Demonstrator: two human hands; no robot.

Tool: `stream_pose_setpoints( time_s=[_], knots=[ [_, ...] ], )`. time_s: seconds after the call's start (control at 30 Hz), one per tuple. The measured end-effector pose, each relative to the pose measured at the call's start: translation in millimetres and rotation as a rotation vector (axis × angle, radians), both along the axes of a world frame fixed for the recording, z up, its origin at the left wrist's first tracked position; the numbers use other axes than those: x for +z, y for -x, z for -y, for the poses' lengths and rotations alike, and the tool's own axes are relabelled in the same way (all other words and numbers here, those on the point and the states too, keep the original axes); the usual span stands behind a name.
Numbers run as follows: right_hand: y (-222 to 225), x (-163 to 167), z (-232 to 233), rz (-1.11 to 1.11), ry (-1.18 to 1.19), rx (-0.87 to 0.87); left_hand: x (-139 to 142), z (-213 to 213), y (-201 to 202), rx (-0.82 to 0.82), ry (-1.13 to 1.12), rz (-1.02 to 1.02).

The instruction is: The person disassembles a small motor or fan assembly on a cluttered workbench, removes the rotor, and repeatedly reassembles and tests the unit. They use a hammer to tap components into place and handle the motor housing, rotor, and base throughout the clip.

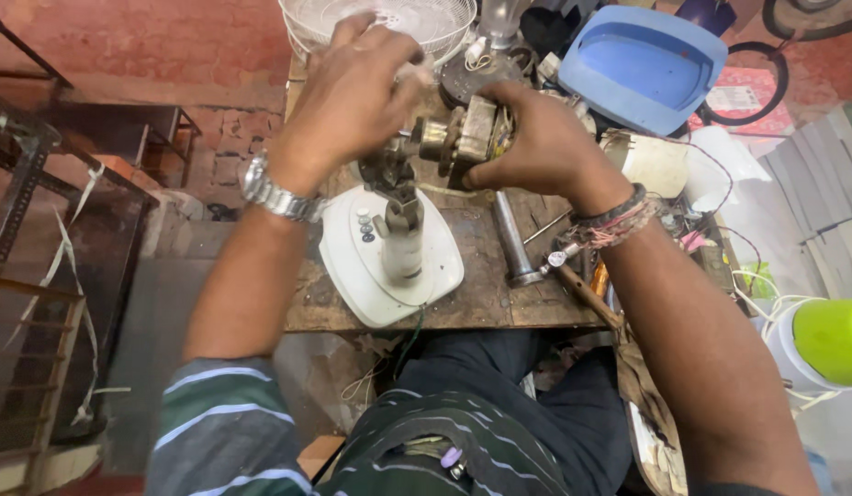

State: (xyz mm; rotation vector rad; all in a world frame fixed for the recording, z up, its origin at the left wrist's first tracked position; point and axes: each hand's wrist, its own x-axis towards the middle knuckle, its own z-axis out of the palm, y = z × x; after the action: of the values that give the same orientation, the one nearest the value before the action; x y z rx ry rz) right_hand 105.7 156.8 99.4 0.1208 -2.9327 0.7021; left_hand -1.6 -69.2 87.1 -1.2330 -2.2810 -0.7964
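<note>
- Two hands meet over the wooden bench (481, 298), and I see both busy on one fan motor (463, 138).
- My right hand (536, 142) wraps its fingers closed around the motor, at 12 o'clock from the white fan base (353, 266).
- My left hand (353, 92) curls its fingers over the motor's front end; I cannot tell how tight the grip is.
- At 1 o'clock from the motor lies a blue plastic cover (642, 64); a metal rod (510, 239) lies at 5 o'clock.
</note>
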Motion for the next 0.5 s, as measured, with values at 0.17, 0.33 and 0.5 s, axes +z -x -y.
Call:
stream_pose_setpoints(
  time_s=[0.17,0.33,0.5],
  knots=[
    [3,0,-1,0.019,0.015,-0.001,30,-5,3,-0.204,0.550,0.014],
    [9,-2,-2,-0.030,0.088,0.060,33,-7,0,-0.129,0.655,-0.055],
    [11,-1,0,-0.024,0.060,0.065,27,-5,-3,-0.113,0.595,-0.020]
  ],
)
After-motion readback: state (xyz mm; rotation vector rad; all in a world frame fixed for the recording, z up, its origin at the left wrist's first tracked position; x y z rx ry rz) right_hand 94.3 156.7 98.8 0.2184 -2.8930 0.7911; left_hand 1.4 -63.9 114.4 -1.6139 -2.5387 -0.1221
